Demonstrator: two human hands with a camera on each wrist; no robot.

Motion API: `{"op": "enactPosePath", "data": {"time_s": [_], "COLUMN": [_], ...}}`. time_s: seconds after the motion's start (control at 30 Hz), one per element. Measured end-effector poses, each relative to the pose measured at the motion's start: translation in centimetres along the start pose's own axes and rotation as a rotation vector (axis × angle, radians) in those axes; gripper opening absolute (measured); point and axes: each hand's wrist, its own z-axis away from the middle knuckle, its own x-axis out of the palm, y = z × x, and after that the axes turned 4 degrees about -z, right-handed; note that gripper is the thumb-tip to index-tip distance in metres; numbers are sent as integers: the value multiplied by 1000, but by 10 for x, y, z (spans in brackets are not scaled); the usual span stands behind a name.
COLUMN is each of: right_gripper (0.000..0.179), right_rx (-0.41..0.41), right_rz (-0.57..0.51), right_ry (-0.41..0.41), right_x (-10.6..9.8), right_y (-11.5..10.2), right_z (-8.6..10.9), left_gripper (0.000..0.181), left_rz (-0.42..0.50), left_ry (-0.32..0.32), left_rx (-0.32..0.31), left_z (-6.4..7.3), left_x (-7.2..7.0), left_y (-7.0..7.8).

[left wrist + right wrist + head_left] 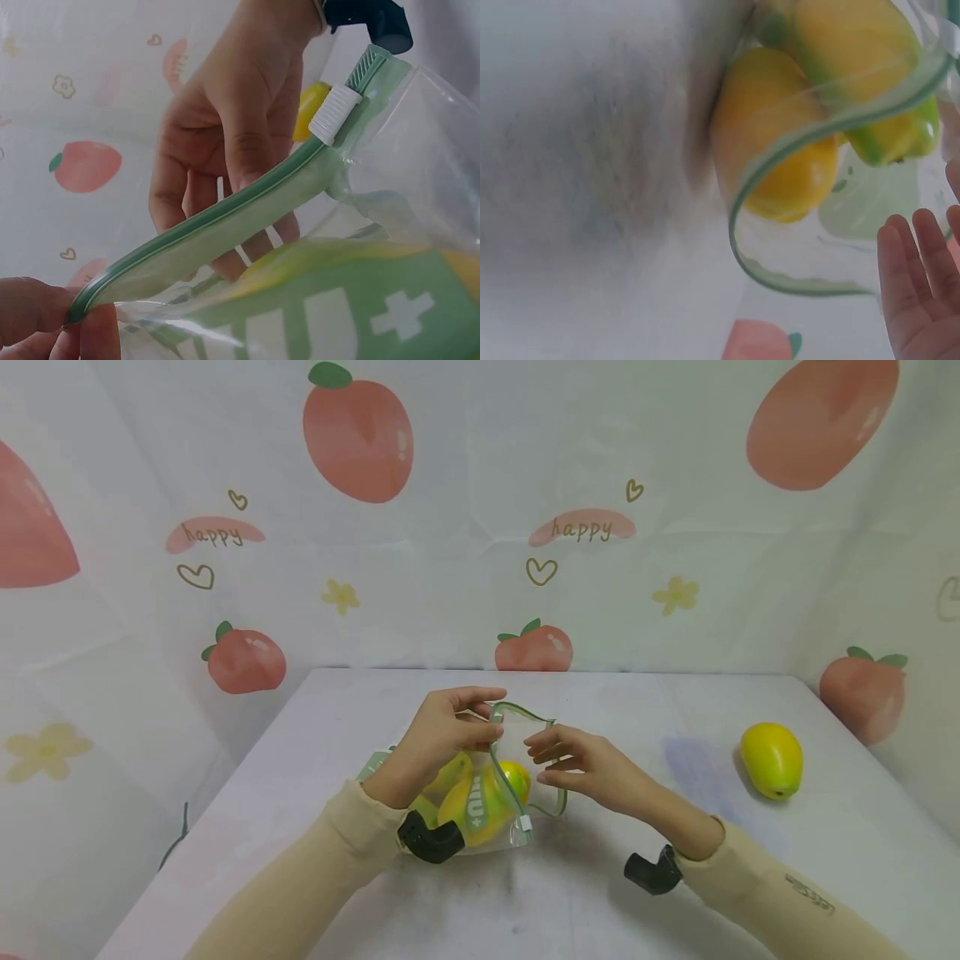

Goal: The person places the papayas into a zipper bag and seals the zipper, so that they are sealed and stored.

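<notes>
A clear zip bag (517,837) with a green zip edge and a white slider (335,114) stands with its mouth spread toward the right. Several yellow-green mangoes (776,135) lie inside it. My left hand (450,727) pinches the zip edge at the far side of the mouth between thumb and fingers, as the left wrist view also shows. My right hand (588,768) is at the mouth, fingers loosely extended and pointing toward the bag's inside, holding nothing. In the left wrist view its fingers (259,244) show through the clear film.
Another mango (772,760) lies alone on the right side of the white table (637,902). A fruit-printed cloth (450,568) hangs behind the table and along both sides. A dark cord (176,842) shows at the left edge.
</notes>
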Motion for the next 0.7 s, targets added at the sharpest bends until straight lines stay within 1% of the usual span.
{"op": "enactPosePath", "data": {"time_s": [0.33,0.7], "right_gripper": [38,37], "right_rx": [-23,-46], "right_rz": [7,86], "right_ry": [124,303], "right_x": [-22,-65], "right_y": [2,-1], "right_z": [8,29], "left_gripper": [48,48], "left_rz": [28,27], "left_ry": [-2,-12], "left_rx": [-1,-3], "left_z": [1,2], "left_x": [0,0], "left_y": [-1,-2]}}
